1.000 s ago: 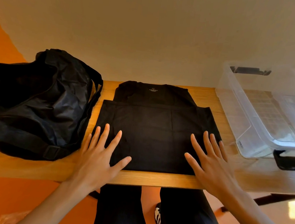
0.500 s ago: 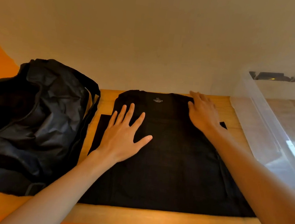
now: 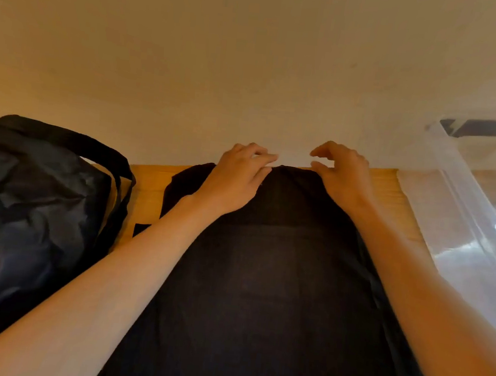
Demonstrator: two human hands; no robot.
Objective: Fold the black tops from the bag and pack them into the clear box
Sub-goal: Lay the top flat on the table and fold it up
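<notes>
Fingers (image 3: 267,158) of left hand (image 3: 235,177), right hand (image 3: 342,177) pinch black top (image 3: 276,283), far edge | bag (image 3: 28,209) left | clear box (image 3: 467,228) right

one black top (image 3: 276,283), one bag (image 3: 31,209), one clear box (image 3: 464,231).

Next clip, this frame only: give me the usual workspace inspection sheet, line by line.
Surface: wooden table, mostly covered; a bare strip shows between the bag and the top.
Job's things: black top lies flat on the table; black bag is to its left; clear box is to its right, contents not readable.
Clutter: nothing seen.
Grippers: left hand and right hand are both at the top's far edge with fingers curled; whether they pinch the cloth cannot be told.
Cables: nothing seen.
Surroundings: plain beige wall behind the table.
</notes>
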